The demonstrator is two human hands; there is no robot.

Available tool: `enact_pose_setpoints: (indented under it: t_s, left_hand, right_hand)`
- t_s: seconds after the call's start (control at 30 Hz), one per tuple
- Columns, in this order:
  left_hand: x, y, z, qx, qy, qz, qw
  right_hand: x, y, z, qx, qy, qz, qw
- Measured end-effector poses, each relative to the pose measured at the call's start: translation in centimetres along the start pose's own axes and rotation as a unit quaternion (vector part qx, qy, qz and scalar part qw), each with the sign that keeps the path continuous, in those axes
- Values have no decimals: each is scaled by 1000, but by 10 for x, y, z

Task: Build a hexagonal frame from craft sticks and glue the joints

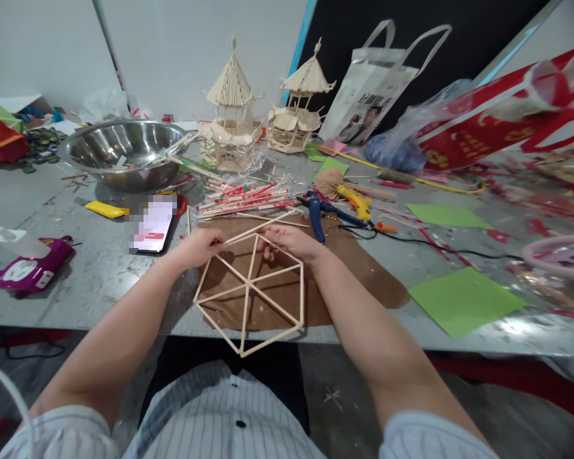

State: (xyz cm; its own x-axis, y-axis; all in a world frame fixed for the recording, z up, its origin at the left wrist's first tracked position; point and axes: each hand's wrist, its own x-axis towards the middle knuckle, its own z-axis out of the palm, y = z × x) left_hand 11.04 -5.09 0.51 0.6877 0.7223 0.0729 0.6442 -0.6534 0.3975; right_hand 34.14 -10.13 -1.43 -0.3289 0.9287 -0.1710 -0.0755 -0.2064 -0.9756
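A hexagonal frame of thin wooden sticks (247, 282), with spokes meeting at its middle, is tilted over the table's front edge. My left hand (201, 247) is closed in a pinch at its upper left corner, with the end of a wooden stick (268, 224) at the fingertips. That stick slants up to the right, beyond the frame's far side. At the far corner my right hand (291, 243) grips the frame between thumb and fingers; some fingers are behind it. Brown paper (358, 280) lies beneath. Wrapped chopsticks (249, 197) are heaped just beyond my hands.
Two stick pavilions (233, 95) stand at the back, beside a steel bowl (124, 150). A phone (154, 223), yellow cutter (106, 209) and purple packet (33, 264) lie left. Blue-handled cutters (316, 217), a yellow glue gun (354, 201) with a cord and green paper (466, 299) lie right.
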Motion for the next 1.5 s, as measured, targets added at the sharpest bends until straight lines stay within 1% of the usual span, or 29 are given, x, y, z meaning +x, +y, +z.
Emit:
enact_pose_setpoints:
  t_s: [0.07,0.13,0.27,0.33,0.4,0.5,0.6,0.67,0.77,0.83,0.97,1.03,1.17,1.27,1.5]
  left_hand:
    - [1,0,2,-16,-12,3,1000]
    - [2,1,4,-34,-16,5,999]
    - [2,3,4,-81,-13,4,997]
    - [1,6,2,-126,-10,-14,992]
    - [0,8,0,-195,-16,-66,978]
    - [-1,10,-2,-303,-11,-131,944]
    - [-1,8,-2,-373,-10,-149,916]
    - [0,7,-2,-397,-16,-152,905]
    - [0,5,-3,-414,-24,-148,898]
    - [-1,3,-5,-421,-42,-145,895]
    - [-3,-3,-9,-433,-120,-132,884]
    - [-4,-6,-10,-436,-147,-125,879]
    - [-5,-11,-11,-433,-174,-106,878]
    - [-5,-12,-12,-426,-195,-90,879]
    - [-5,-11,-14,-422,-199,-100,879]
  right_hand:
    - [2,0,3,48,10,2,999]
    - [4,1,5,71,39,7,997]
    - [7,3,7,48,96,0,994]
    - [7,2,8,35,116,-9,993]
    - [7,0,9,34,127,-17,991]
    - [5,-4,11,42,139,-21,989]
    - [5,-5,12,48,155,-21,987]
    - [5,-4,12,49,160,-22,986]
    - [7,-2,9,48,155,-25,986]
    - [8,0,6,50,149,-26,987]
    - [8,3,3,56,131,-28,989]
    - [7,3,3,63,117,-23,991]
    - [5,4,2,83,102,-14,991]
    - [4,5,2,75,100,-14,992]
    - [5,7,1,63,97,-14,993]
